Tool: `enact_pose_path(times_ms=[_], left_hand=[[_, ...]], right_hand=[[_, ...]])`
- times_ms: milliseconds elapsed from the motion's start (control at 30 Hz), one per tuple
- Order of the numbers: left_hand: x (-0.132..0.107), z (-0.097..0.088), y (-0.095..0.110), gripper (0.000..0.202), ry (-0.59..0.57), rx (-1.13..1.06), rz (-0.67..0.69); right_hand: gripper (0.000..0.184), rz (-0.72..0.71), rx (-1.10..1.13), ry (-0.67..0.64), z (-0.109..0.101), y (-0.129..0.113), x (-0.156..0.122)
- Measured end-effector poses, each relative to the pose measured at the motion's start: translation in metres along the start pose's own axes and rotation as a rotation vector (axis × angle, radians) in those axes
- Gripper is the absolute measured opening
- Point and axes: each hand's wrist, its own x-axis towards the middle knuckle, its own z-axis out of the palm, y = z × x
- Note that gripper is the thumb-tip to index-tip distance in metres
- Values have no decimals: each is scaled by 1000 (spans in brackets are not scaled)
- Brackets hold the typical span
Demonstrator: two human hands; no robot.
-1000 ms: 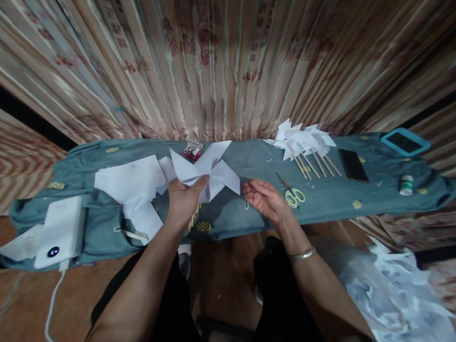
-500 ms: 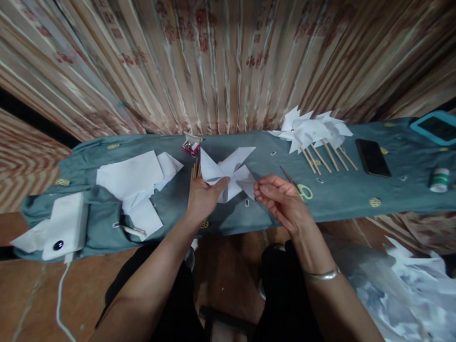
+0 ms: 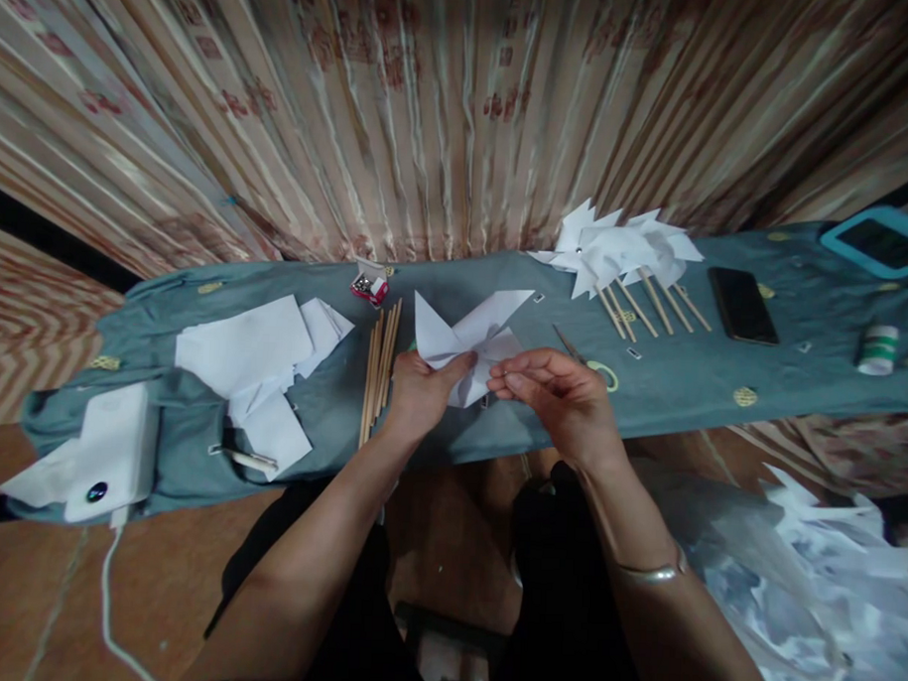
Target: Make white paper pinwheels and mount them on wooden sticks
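A white paper pinwheel (image 3: 465, 333) is held above the front of a grey-blue cloth-covered bench (image 3: 683, 388). My left hand (image 3: 420, 394) grips its lower left fold, thumb on top. My right hand (image 3: 563, 394) pinches the pinwheel's lower right part with curled fingers. A bundle of wooden sticks (image 3: 379, 368) lies on the cloth just left of my left hand. Scissors with pale green handles (image 3: 598, 365) lie partly hidden behind my right hand.
Finished pinwheels on sticks (image 3: 621, 257) lie at the back right, beside a black phone (image 3: 742, 304), a teal-framed tablet (image 3: 878, 241) and a green-banded roll (image 3: 878, 348). White paper sheets (image 3: 252, 358), a red box of staples (image 3: 369, 286) and a white device (image 3: 115, 448) lie left. Paper scraps (image 3: 810, 581) pile on the floor.
My left hand carried the pinwheel to the right, uncovering the sticks. My right hand, open and apart a second ago, closed in and took hold of the paper.
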Motion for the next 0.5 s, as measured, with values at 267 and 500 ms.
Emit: enact_pose_path(times_ms=[267,500], left_hand=[[1,8,-6,13,-9,-90,-24],[-6,15,-4,13,-34,-131,-64]], right_hand=[[8,-288,-472,68,-8,1,-6],[13,-180,-381,127,-9,5,1]])
